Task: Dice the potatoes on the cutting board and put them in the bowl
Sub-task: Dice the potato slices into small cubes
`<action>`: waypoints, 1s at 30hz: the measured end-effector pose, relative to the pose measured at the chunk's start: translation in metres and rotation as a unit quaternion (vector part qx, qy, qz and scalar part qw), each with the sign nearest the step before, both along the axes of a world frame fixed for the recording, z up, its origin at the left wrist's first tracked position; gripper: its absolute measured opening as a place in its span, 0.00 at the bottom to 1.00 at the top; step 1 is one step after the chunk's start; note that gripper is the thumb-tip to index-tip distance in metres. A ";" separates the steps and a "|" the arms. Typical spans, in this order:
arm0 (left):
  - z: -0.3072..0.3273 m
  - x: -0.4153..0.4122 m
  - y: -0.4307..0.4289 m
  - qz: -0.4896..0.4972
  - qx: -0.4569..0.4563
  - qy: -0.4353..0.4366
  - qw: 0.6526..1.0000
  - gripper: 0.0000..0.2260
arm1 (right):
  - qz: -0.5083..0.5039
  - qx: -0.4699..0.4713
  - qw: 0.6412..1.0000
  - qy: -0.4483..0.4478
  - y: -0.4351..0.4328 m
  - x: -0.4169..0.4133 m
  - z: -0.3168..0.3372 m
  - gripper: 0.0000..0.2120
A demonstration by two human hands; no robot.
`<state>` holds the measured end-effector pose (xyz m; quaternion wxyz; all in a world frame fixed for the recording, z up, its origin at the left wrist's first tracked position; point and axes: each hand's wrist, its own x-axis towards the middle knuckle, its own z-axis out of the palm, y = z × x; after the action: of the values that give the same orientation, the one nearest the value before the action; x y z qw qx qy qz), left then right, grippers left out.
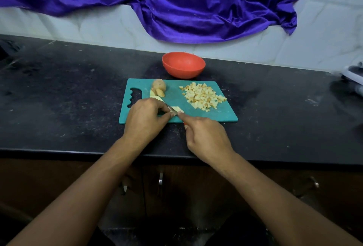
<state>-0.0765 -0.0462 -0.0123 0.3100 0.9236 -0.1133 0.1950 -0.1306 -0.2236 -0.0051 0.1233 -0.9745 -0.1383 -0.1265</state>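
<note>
A teal plastic cutting board [216, 115] lies on the black stone countertop [68, 98], close to its front edge, with the handle cutout at the board's left end. Just behind the board's far edge stands a red bowl [183, 69], near the tiled wall [98, 27]; from this angle its contents cannot be told.

A pile of diced potato [204, 96] covers the right half of the board. At the far left corner, beside the cutout, sits an uncut potato chunk [158, 85] with skin on, and a few slices lean against its near side.

Near the board's front edge, the left hand [145, 120] has its fingers curled down, fingertips and thumb pinching a potato strip [179, 109] against the board. The right hand [206, 137] grips a small knife [173, 110], fingers wrapped around the mostly hidden handle and the index finger stretched along the spine. The blade rests across the strip, right beside the left fingertips.

A purple satin cloth [186, 10] hangs over the wall. Below the countertop's front edge are dark cabinet doors with metal handles [160, 181].
</note>
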 end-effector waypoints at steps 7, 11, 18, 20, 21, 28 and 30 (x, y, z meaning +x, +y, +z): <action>-0.004 0.001 0.002 -0.002 0.012 -0.008 1.000 0.06 | 0.013 0.039 0.999 -0.019 -0.002 -0.004 -0.006 0.24; -0.003 0.000 0.002 -0.003 -0.001 -0.007 1.000 0.04 | 0.017 -0.012 1.000 -0.001 0.000 0.001 -0.001 0.24; -0.002 -0.003 0.003 0.004 0.004 -0.006 1.000 0.04 | 0.009 0.047 0.999 -0.004 -0.003 -0.003 -0.005 0.23; -0.003 -0.003 0.003 0.009 0.009 -0.010 1.000 0.04 | 0.017 0.054 0.998 -0.009 -0.004 -0.003 -0.007 0.24; -0.003 -0.003 0.003 0.008 0.010 -0.012 1.000 0.04 | 0.021 0.052 0.998 -0.011 -0.004 -0.003 -0.007 0.24; -0.003 -0.003 0.003 0.002 0.012 -0.014 1.000 0.02 | 0.028 0.026 0.999 -0.004 -0.003 -0.003 -0.005 0.24; -0.005 -0.001 0.003 0.003 0.012 -0.014 1.000 0.02 | 0.032 0.013 0.999 -0.002 -0.004 0.000 -0.004 0.23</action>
<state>-0.0780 -0.0430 -0.0169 0.2965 0.9248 -0.1176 0.2075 -0.1306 -0.2276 -0.0091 0.1399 -0.9675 -0.1683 -0.1263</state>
